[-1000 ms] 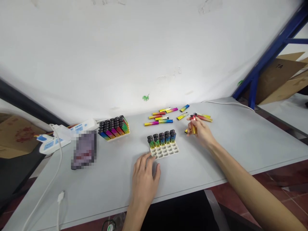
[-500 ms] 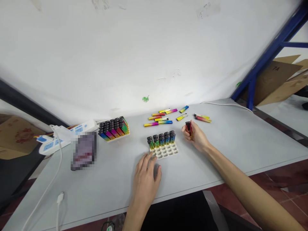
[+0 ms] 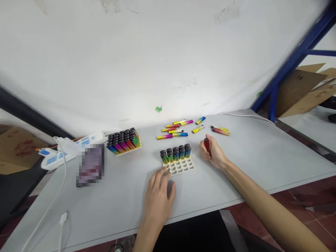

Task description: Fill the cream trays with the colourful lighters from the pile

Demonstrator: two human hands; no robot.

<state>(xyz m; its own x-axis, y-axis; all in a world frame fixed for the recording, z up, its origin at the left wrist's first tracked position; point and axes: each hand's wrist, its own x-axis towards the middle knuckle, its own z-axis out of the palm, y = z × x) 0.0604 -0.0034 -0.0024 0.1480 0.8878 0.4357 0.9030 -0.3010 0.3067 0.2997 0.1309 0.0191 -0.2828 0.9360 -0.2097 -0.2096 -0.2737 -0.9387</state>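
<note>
My right hand (image 3: 213, 153) is wrapped round a red lighter (image 3: 207, 145) with a black top, held just above the table to the right of a white holder. That holder (image 3: 181, 167) has rows of slots; black-topped green and blue lighters (image 3: 176, 154) stand upright in its back rows, and the front slots are bare. My left hand (image 3: 159, 190) lies with fingers apart, its fingertips at the holder's near left corner. Behind, several loose lighters (image 3: 175, 131) in yellow, red, pink and blue lie flat. Two more lighters (image 3: 220, 130) lie beyond my right hand.
A full tray of upright lighters (image 3: 124, 141) stands at the back left. Beside it are a white power strip (image 3: 85, 141) with cables and a blurred dark item (image 3: 91, 165). A white plug (image 3: 63, 217) lies near the front left. A wall (image 3: 147, 63) closes the back.
My right hand has shifted slightly toward me and turned the red lighter in its grip, so more of its red side shows. My left hand stays in place.
</note>
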